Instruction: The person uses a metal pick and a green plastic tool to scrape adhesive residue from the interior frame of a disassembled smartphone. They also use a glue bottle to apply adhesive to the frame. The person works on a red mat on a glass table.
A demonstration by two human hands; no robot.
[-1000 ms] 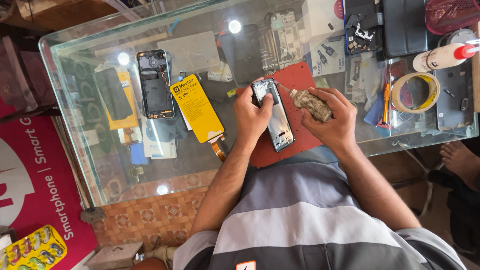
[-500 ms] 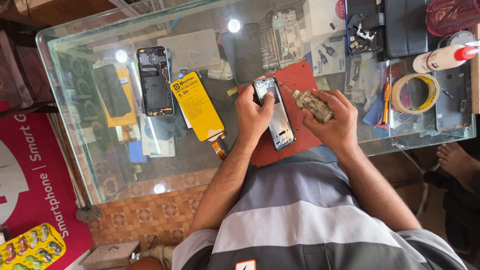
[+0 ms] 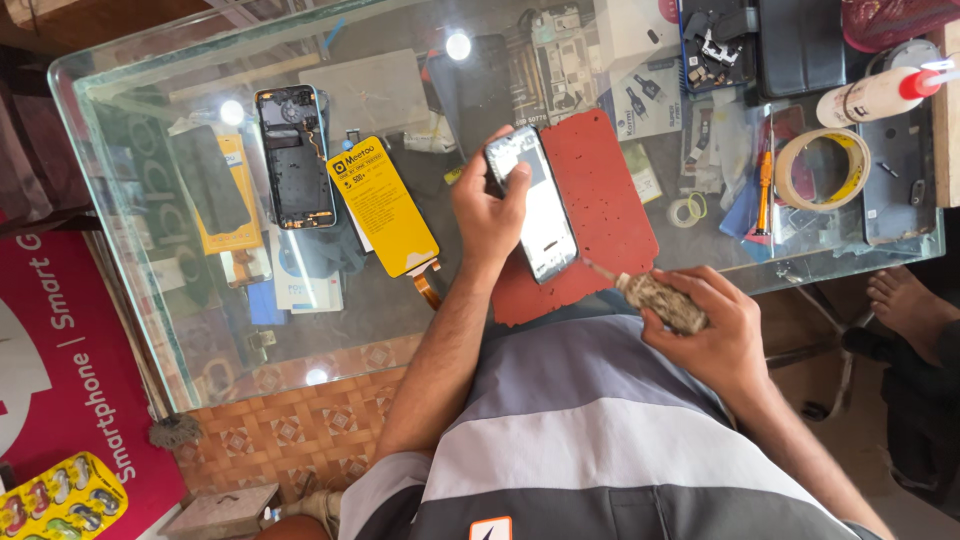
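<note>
My left hand (image 3: 488,205) grips an opened silver phone frame (image 3: 540,215) that lies on a red work mat (image 3: 600,190) on the glass counter (image 3: 150,250). My right hand (image 3: 715,330) is off the near edge of the counter, closed around a small worn tube with a thin nozzle (image 3: 655,297) that points toward the phone's lower end. To the left of the mat lie a yellow-backed phone screen part (image 3: 385,210) with a flex cable and a second opened phone (image 3: 295,155).
A roll of tape (image 3: 822,170), a white bottle with a red cap (image 3: 880,92), an orange-handled tool (image 3: 764,190) and a black parts tray (image 3: 715,45) sit at the right. Another person's bare foot (image 3: 905,300) is beside the counter. A red poster (image 3: 60,370) lies below left.
My right hand has pulled the tube back from over the phone to the near edge of the counter. My left hand still holds the phone.
</note>
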